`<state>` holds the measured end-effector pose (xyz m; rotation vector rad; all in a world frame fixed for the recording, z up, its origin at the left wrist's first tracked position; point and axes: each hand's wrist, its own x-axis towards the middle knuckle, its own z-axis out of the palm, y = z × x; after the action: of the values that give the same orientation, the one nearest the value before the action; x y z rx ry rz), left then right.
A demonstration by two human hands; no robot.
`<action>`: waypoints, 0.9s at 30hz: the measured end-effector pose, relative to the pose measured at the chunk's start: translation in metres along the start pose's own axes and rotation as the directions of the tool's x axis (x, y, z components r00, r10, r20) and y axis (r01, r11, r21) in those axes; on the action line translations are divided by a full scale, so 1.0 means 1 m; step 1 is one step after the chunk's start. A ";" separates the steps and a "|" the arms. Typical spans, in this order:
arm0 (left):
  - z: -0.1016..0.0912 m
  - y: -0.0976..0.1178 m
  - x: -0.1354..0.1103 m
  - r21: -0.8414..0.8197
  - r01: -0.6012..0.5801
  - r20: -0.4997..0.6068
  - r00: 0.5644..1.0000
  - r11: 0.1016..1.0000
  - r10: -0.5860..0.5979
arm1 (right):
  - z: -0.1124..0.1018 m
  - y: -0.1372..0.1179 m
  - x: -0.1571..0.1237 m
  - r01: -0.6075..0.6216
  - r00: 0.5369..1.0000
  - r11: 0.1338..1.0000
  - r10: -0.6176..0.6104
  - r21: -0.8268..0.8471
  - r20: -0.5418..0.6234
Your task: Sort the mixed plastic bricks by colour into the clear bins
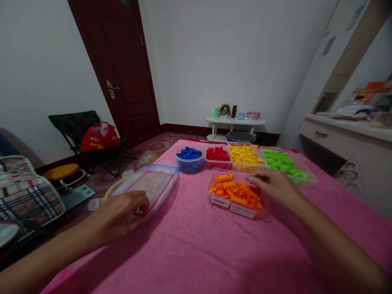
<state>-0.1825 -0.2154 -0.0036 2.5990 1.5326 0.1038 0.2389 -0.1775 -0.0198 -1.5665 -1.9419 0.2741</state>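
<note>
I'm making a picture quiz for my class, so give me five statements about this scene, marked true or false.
1. The right hand is at the container of orange bricks. True.
2. The blue bricks lie in a square box. False: the blue bricks lie in a round tub.
3. The left hand is at the lids. True.
4. The yellow bricks stand between blue and red. False: the yellow bricks stand between the red bricks and the green bricks.
5. The cloth is white. False: it is pink.
</note>
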 end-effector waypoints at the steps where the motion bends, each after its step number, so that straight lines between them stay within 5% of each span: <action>1: -0.005 0.001 -0.001 0.001 0.005 -0.090 0.996 1.000 -0.005 | 0.000 -0.002 0.000 0.001 1.000 1.000 -0.001 0.007 -0.011; 3: -0.020 0.004 -0.005 -0.010 0.055 -0.335 0.941 0.998 -0.055 | 0.000 -0.007 0.000 0.001 0.999 1.000 0.000 0.028 -0.047; 5: -0.038 0.009 -0.008 -0.079 0.146 -0.561 0.811 0.986 -0.165 | 0.000 -0.015 -0.001 -0.005 0.995 0.999 0.010 0.051 -0.099; 7: -0.054 0.016 -0.009 -0.249 0.181 -0.685 0.661 0.952 -0.305 | -0.001 -0.028 -0.002 -0.018 0.987 0.995 0.034 0.099 -0.157; 9: -0.064 0.024 -0.003 -0.445 0.100 -0.699 0.583 0.890 -0.415 | -0.005 -0.046 -0.004 -0.023 0.979 0.980 0.062 0.197 -0.193; 11: -0.066 0.031 0.009 -0.610 -0.037 -0.641 0.611 0.792 -0.465 | -0.010 -0.064 -0.009 -0.008 0.984 0.939 0.069 0.345 -0.164; 13: -0.063 0.035 0.026 -0.739 -0.134 -0.548 0.689 0.660 -0.474 | -0.017 -0.079 -0.014 0.000 0.997 0.864 0.036 0.504 -0.062; 18: -0.048 0.044 0.070 -0.870 -0.214 -0.408 0.818 0.444 -0.406 | -0.027 -0.099 -0.026 -0.103 0.974 0.727 -0.065 0.679 0.217; 23: -0.043 0.059 0.100 -0.930 -0.247 -0.326 0.897 0.270 -0.300 | -0.027 -0.105 -0.028 -0.225 0.940 0.713 -0.021 0.664 0.340; 27: -0.036 0.064 0.128 -0.910 -0.324 -0.389 0.883 0.259 -0.262 | -0.037 -0.096 -0.026 -0.264 0.960 0.623 0.093 0.736 0.265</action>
<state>-0.0693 -0.1310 0.0409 1.5221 0.8898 1.3426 0.1851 -0.2366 0.0508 -1.1469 -1.4546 1.2260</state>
